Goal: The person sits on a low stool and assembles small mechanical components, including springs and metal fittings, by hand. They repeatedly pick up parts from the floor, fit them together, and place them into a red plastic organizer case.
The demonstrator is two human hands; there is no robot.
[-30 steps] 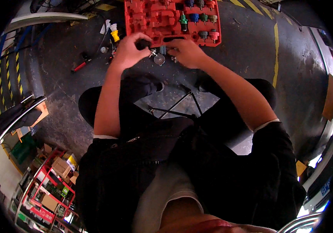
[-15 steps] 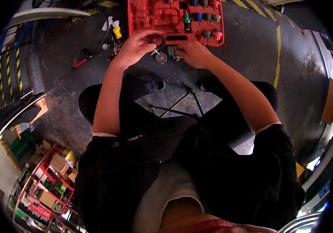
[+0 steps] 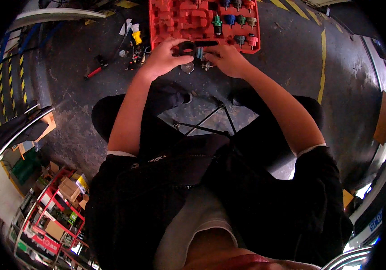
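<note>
My left hand [image 3: 165, 58] is closed on a black ring [image 3: 181, 48], gripping it between thumb and fingers at the near edge of the red moulded case [image 3: 175, 23]. Facing it, my right hand [image 3: 229, 61] pinches a blue-grey ribbed adapter cap [image 3: 199, 53]. The ring and the cap are close together; whether they touch I cannot tell. Below my hands lies a round metal cap [image 3: 187, 68], and a small metal fitting [image 3: 206, 65] shows under my right fingers. In the case sit several coloured adapters, among them a green one [image 3: 217, 22], beside bare moulded recesses.
Left of the case lie a yellow-and-white fitting [image 3: 136, 35], several small metal parts [image 3: 139, 56] and a red-handled tool [image 3: 95, 72]. A thin black metal frame [image 3: 202, 121] stands between my legs. Lower left is a red rack [image 3: 44, 202] with boxes.
My left hand has moved slightly right with the black ring, toward the right hand. The right hand has lifted the blue-grey cap a little, bringing the two parts nearer each other.
</note>
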